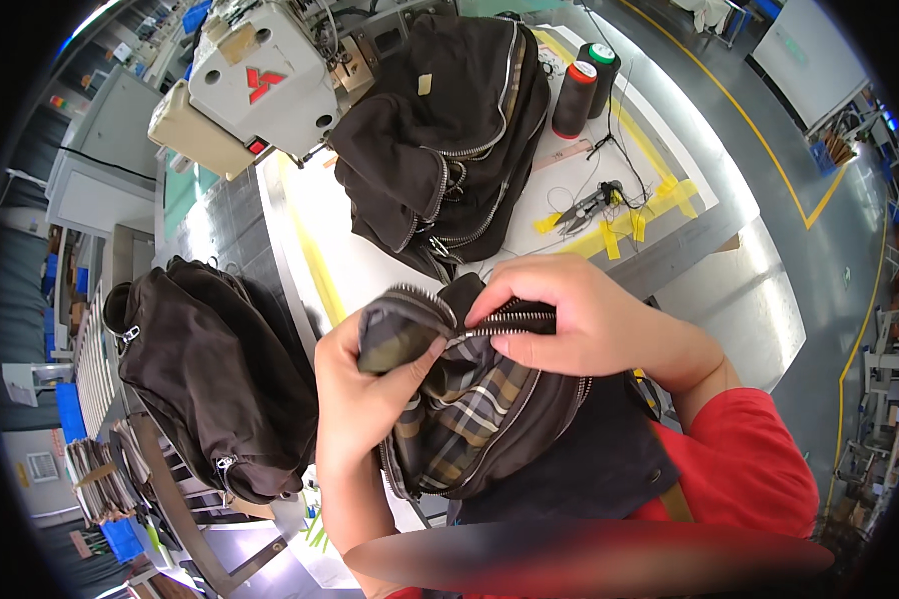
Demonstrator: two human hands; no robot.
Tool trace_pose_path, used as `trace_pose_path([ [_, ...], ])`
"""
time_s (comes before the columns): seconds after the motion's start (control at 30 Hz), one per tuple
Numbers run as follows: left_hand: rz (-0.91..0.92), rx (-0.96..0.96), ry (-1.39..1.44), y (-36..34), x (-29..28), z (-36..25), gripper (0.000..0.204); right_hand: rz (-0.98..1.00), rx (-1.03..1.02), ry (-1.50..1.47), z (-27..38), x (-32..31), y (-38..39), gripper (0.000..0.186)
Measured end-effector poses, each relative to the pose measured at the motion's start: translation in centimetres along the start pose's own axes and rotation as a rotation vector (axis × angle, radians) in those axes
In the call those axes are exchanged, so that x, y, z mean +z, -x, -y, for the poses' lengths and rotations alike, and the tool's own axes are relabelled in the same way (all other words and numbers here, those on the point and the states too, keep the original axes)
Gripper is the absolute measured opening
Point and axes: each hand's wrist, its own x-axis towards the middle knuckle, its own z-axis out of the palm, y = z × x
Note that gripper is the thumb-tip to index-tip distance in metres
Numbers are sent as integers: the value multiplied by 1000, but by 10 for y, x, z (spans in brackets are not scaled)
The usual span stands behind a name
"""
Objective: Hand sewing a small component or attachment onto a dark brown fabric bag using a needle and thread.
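Note:
A dark brown bag (489,419) with a plaid lining and metal-toothed zippers lies opened up in front of me. My left hand (370,389) grips a folded-back flap of it, thumb pressed on the edge near the zipper (509,321). On the other side of that zipper, my right hand (564,314) pinches the dark fabric between thumb and fingers. The two hands are close together, with the zipper teeth running between them. What lies under the fingers of each hand is partly hidden.
Another dark bag (449,130) lies beyond my hands beside a sewing machine (260,75). A third bag (220,379) is at the left. Thread spools, black with a red rim (574,100) and black with a green top (601,75), stand near small thread snips (584,208).

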Motion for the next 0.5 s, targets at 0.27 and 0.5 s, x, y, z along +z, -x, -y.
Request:
trace_pose_path([
  [0.27,116,-127,136,-7,-6,3,19,109,215,-359,-10,2,-2,20],
  [0.5,138,-150,170,-8,-10,7,20,90,147,-288,-13,3,-5,19],
])
